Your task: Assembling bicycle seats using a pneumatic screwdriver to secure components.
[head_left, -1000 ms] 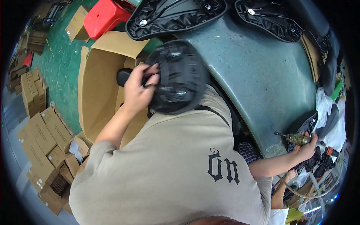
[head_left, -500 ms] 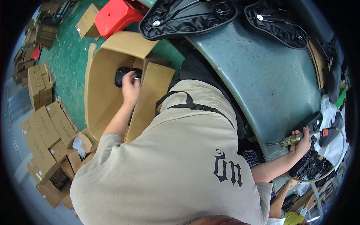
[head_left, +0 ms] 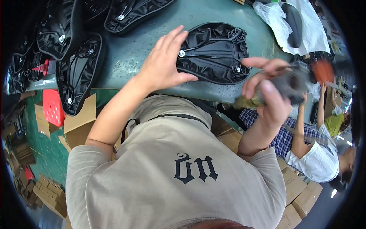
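A black seat (head_left: 213, 51), shaped like a bicycle saddle, lies underside up on the blue-green table (head_left: 129, 57). Its gathered cover, black rods and round silver fasteners show. My left hand (head_left: 164, 61) is spread around the seat's left end, thumb and fingers apart, seemingly touching its rim. Beside the seat's right end, my right hand (head_left: 268, 89) is wrapped around a power screwdriver (head_left: 288, 86) with an orange-red fitting at its back. Motion blurs the tool, and its bit cannot be made out.
More black seats (head_left: 72, 72) crowd the table's left side, one overhanging its edge. White plastic wrapping (head_left: 272, 19) lies at the far right. A co-worker in a checked garment (head_left: 284, 133) is close on my right. Below left stand a red stool (head_left: 53, 107) and a cardboard box (head_left: 81, 118).
My left hand has come out of the cardboard box to the seat on the table. My right hand has brought the screwdriver in beside it. My view has turned toward the table.
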`<control>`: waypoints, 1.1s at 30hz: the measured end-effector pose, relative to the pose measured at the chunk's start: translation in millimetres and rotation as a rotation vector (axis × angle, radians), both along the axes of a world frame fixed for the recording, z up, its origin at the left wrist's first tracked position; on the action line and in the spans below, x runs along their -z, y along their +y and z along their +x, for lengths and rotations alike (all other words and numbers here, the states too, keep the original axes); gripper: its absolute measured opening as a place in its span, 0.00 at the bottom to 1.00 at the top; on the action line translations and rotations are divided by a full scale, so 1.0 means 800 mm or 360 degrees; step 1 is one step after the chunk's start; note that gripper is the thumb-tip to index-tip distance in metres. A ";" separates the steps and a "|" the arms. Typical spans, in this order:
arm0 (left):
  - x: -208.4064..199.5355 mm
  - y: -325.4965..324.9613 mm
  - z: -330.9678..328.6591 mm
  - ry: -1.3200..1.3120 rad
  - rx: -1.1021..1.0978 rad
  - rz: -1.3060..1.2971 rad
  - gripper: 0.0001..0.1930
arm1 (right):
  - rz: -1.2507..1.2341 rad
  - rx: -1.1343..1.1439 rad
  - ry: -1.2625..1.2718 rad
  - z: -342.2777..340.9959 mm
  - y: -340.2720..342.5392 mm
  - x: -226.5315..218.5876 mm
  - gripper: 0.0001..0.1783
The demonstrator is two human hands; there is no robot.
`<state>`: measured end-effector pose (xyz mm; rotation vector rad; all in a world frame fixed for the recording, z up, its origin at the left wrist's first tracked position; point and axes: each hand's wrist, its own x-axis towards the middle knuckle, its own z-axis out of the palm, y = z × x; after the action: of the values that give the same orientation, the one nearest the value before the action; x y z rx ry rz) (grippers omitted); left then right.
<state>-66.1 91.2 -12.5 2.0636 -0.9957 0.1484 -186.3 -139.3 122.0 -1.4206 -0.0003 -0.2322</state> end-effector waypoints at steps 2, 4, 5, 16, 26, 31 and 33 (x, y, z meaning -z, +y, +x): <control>0.010 -0.010 0.011 0.0016 0.0057 -0.0017 0.58 | -0.0040 -0.0126 -0.0568 0.020 0.004 -0.015 0.18; 0.021 -0.006 0.007 0.0099 0.0131 -0.0128 0.57 | -0.0149 -0.0260 -0.0782 0.037 0.013 -0.019 0.18; 0.028 0.000 0.001 0.0046 0.0056 -0.0172 0.55 | -0.0106 -0.0322 -0.0781 0.054 0.025 -0.008 0.18; 0.055 0.009 0.004 0.0207 0.0101 -0.0432 0.43 | -0.0243 -0.0554 -0.0704 0.124 0.074 0.030 0.19; 0.063 0.010 0.006 0.0239 0.0099 -0.0457 0.41 | -0.0316 -0.0365 -0.0430 0.129 0.091 0.017 0.19; 0.063 0.011 0.004 0.0300 0.0091 -0.0444 0.46 | -0.0147 -0.0290 -0.0489 0.131 0.101 0.024 0.20; 0.057 0.011 0.007 0.0287 0.0117 -0.0439 0.48 | -0.0074 -0.0270 -0.0448 0.131 0.103 0.019 0.18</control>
<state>-60.5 99.9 -58.0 1.7541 -0.8861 0.0561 -81.4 -56.8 106.7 -1.4151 -0.3575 -0.2912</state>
